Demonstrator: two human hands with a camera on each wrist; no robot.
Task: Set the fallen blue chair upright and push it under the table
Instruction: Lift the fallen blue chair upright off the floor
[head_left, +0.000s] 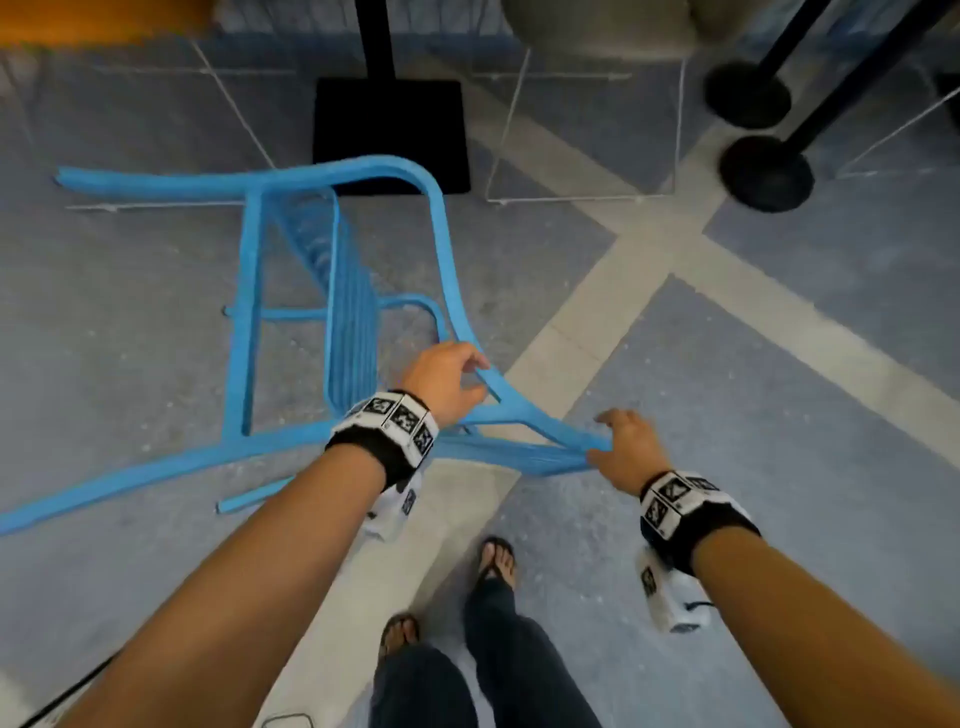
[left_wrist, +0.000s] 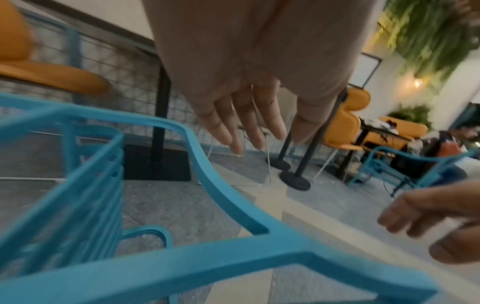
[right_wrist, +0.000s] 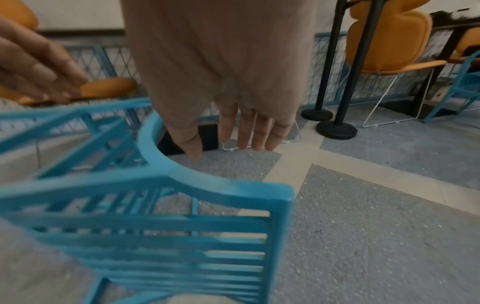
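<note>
The blue chair (head_left: 441, 234) lies on its side on the grey floor, legs pointing left and slatted back toward me. My left hand (head_left: 452, 379) hovers at the curved armrest where it meets the back, fingers straight and relaxed. In the left wrist view the left hand (left_wrist: 246, 123) hangs above the chair (left_wrist: 259, 253) without closing on it. My right hand (head_left: 623, 447) is at the top corner of the back. In the right wrist view the right hand (right_wrist: 233, 133) reaches over that corner of the chair (right_wrist: 279, 226) with fingers extended. The black table pedestal base (head_left: 389, 135) stands just beyond the chair.
Two black stanchion bases (head_left: 766, 174) stand at the right rear. White wire chair legs (head_left: 582, 197) sit beside the pedestal, with orange chairs (right_wrist: 389, 41) behind. A second blue chair (left_wrist: 394, 164) is further right. My sandalled feet (head_left: 496, 561) are on the pale floor stripe.
</note>
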